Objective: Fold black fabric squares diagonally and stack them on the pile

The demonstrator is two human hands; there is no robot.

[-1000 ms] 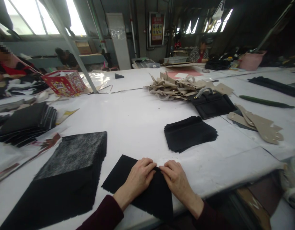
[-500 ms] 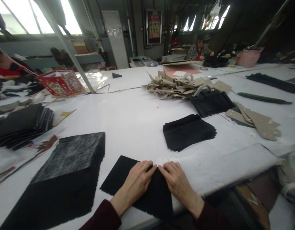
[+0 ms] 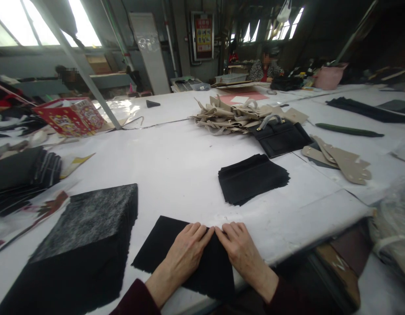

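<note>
A piece of black fabric (image 3: 159,245) lies at the table's front edge under both hands. My left hand (image 3: 189,247) is closed at its far edge, with the fingers together and the thumb and fingertips pressed on the cloth. Close beside it, my right hand (image 3: 238,245) is closed on the same far edge, towards the right corner. The fingertips of the two hands almost touch. To the left lies a stack of black fabric pieces (image 3: 90,262), its top one folded back to a grey, fuzzy underside. Beyond my hands sits a smaller stack of black pieces (image 3: 253,179).
A black handbag panel (image 3: 283,139) with a grey handle lies near a heap of beige pieces (image 3: 228,116). Beige straps (image 3: 343,162) and a cucumber (image 3: 350,130) lie to the right. A metal pole (image 3: 84,65) rises at the left beside a red box (image 3: 71,116). Co-workers sit farther back.
The camera view has turned slightly right, so the table's contents appear farther left. Both hands stay on the fabric's far edge, with barely any movement along it.
</note>
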